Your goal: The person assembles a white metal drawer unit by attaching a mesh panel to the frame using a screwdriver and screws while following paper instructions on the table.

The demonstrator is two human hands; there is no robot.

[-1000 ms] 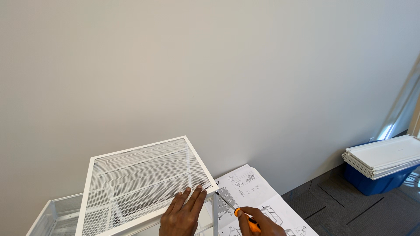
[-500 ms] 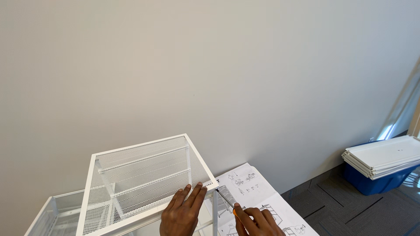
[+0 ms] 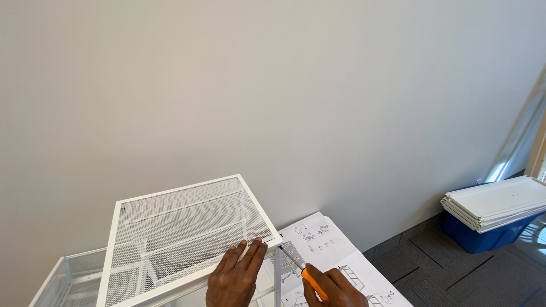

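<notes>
A white metal mesh shelf unit (image 3: 170, 227) stands at the lower left, its top a mesh panel in a white frame. My left hand (image 3: 236, 276) lies flat on the near right edge of that top, fingers spread toward the corner. My right hand (image 3: 335, 290) grips a screwdriver (image 3: 301, 270) with an orange handle. Its metal shaft points up and left at the shelf's right corner, just under the frame. Both wrists are cut off by the bottom edge.
An unfolded instruction sheet (image 3: 335, 250) with line drawings lies on the dark carpet right of the shelf. A blue bin (image 3: 483, 236) topped with stacked white panels (image 3: 495, 202) stands at the far right. A plain wall fills the background. Another white mesh basket (image 3: 68, 278) shows at bottom left.
The view has tilted slightly, so the shelf sits a little higher in frame. My right hand has moved the screwdriver tip closer to the shelf's corner. My left hand stays on the top.
</notes>
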